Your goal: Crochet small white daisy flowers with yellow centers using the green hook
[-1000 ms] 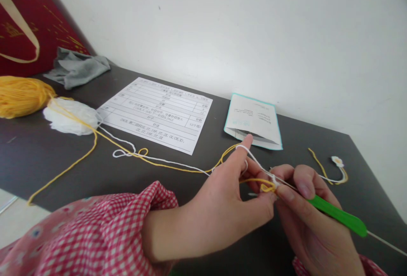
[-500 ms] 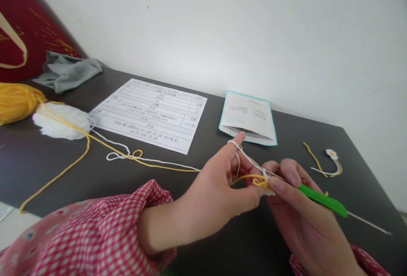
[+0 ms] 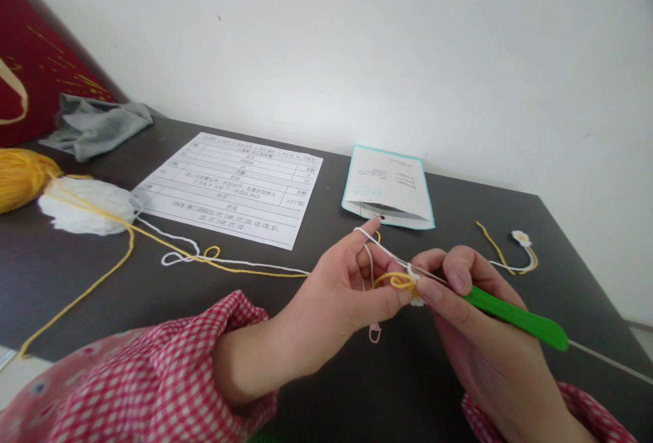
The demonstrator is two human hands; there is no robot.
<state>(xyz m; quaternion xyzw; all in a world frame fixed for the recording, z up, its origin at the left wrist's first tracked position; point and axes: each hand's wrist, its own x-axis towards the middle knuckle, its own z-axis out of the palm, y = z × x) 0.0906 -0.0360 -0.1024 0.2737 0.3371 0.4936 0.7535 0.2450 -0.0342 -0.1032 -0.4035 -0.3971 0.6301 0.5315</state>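
Between thumb and fingers, my left hand [image 3: 339,286] pinches a small yellow-and-white crochet piece [image 3: 414,288], partly hidden by the fingertips. White yarn [image 3: 380,244] runs over my raised left index finger to the piece. My right hand [image 3: 484,320] is closed round a crochet hook [image 3: 515,317] with a green handle; its thin metal shaft reaches into the white stitches. The hook's tip is too small to make out. A yellow loop [image 3: 400,280] stands out beside my left thumb. Below that thumb hangs a pink stitch marker [image 3: 375,332].
A yellow yarn skein [image 3: 25,177] and a white one [image 3: 84,208] lie at the left, their strands crossing the dark table [image 3: 326,375]. Behind are a printed sheet [image 3: 229,188], a white pouch [image 3: 388,181], grey cloth [image 3: 102,126] and a red bag [image 3: 41,69]. A small crocheted flower [image 3: 521,237] lies right.
The view has shifted slightly, so the table things sit further left. The pink stitch marker now shows under my left hand. The hook's handle has swung a little; both hands keep their grip.
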